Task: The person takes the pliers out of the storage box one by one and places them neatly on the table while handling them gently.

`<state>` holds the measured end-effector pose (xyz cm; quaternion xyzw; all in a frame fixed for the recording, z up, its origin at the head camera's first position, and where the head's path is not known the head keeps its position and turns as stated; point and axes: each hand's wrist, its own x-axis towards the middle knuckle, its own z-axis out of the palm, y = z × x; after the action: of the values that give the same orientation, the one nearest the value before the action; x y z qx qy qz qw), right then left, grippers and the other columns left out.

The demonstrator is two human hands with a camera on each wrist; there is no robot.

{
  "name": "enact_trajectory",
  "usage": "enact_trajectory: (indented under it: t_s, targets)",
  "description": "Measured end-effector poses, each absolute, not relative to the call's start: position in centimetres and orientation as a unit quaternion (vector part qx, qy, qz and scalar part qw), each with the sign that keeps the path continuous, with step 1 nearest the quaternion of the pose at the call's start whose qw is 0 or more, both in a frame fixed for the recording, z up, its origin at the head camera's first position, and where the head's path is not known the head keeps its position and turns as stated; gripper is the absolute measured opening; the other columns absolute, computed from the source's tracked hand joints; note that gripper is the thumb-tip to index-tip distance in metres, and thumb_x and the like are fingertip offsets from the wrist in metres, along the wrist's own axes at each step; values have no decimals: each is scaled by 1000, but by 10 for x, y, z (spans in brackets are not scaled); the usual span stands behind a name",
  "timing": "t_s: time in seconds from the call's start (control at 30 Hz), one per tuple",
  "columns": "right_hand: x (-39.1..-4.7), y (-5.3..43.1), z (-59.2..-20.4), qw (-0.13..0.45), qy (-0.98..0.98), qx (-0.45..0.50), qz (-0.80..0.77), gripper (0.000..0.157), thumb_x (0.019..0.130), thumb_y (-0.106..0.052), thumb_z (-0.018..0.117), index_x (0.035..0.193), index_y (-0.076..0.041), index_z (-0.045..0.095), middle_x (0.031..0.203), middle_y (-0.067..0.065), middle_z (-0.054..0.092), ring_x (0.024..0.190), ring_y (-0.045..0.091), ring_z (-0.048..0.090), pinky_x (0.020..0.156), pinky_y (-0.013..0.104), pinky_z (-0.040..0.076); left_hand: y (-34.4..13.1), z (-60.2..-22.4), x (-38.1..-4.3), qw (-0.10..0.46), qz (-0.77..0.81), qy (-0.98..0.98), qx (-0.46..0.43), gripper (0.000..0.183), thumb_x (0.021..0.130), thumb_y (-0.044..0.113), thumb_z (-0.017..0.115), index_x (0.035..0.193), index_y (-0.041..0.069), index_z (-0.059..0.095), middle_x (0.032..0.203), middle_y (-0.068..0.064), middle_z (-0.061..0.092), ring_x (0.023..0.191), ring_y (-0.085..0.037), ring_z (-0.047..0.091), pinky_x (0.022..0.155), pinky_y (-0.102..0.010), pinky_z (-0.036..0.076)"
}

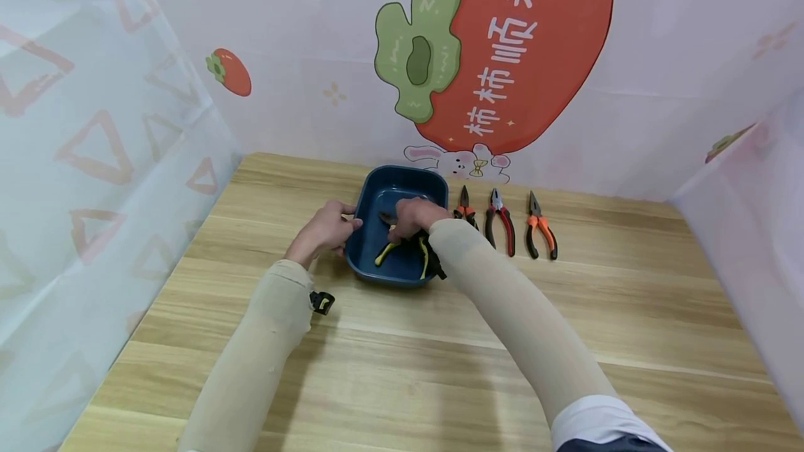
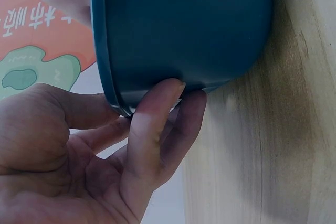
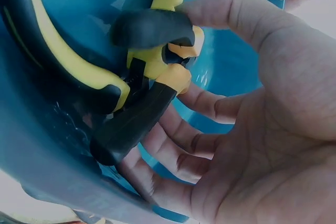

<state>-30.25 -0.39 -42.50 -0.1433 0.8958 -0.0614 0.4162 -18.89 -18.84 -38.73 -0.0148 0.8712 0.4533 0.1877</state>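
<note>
A deep blue plastic tray [image 1: 370,229] stands on the table near the wall. My left hand [image 1: 328,227] grips its left side, fingers at the rim and against the outer wall in the left wrist view. Reaching inside the tray, my right hand [image 1: 417,216] holds a pair of pliers with black and orange handles [image 3: 139,121], thumb on one side and fingers curled on the other. Pliers with yellow and black handles [image 3: 65,51] lie in the tray beside them. In the head view, my right hand and sleeve cover part of the tools.
Right of the tray, three pliers lie in a row on the wooden table [image 1: 597,312]: orange-and-black pliers [image 1: 465,209], red-and-black pliers [image 1: 499,225] and long-nosed orange pliers [image 1: 540,227]. Printed cloth walls [image 1: 301,117] enclose the table at the back and sides.
</note>
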Motion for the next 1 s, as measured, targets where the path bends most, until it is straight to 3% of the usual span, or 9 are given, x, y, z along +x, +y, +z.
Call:
enact_trajectory:
  t_s: [0.2, 0.33, 0.43, 0.77, 0.87, 1.0]
  targets:
    - [-292, -6, -412, 404, 903, -141, -42, 50, 82, -38, 86, 120, -15, 62, 114, 7, 59, 100, 24, 58, 83, 39, 53, -189, -389, -189, 188, 447, 874, -12, 49, 107, 12, 52, 151, -6, 42, 120, -30, 66, 55, -20, 65, 59, -44, 61]
    - [-301, -5, -420, 405, 903, -131, -51, 59, 75, -37, 92, 121, -17, 61, 116, 7, 57, 100, 25, 58, 80, 40, 54, -189, -388, -189, 189, 450, 872, -14, 49, 107, 12, 52, 151, -6, 41, 120, -30, 66, 55, -20, 65, 59, -44, 61]
    - [-300, -5, -419, 400, 907, -125, -47, 55, 75, -35, 92, 117, -17, 62, 116, 7, 57, 101, 25, 57, 78, 39, 54, -188, -388, -188, 190, 451, 872, -16, 49, 107, 12, 52, 151, -6, 41, 119, -30, 66, 56, -20, 65, 60, -44, 61]
    - [-268, 0, -377, 390, 909, -126, -77, 25, 91, -21, 75, 111, -9, 67, 111, 10, 55, 95, 26, 54, 73, 33, 50, -188, -386, -188, 193, 447, 873, -18, 49, 107, 13, 51, 152, -5, 40, 118, -28, 66, 57, -20, 63, 59, -42, 61]
    - [-253, 1, -354, 377, 914, -125, -83, 22, 94, -21, 70, 111, -7, 66, 113, 12, 56, 97, 28, 55, 72, 32, 49, -188, -386, -188, 195, 445, 874, -18, 49, 107, 13, 51, 152, -5, 40, 118, -29, 66, 57, -20, 64, 59, -42, 61]
    - [-252, 5, -351, 358, 920, -133, -88, 24, 94, -25, 69, 111, -8, 64, 105, 10, 56, 93, 26, 56, 69, 30, 47, -188, -385, -188, 195, 444, 875, -14, 49, 108, 12, 50, 152, -6, 40, 117, -29, 66, 56, -19, 64, 60, -43, 62]
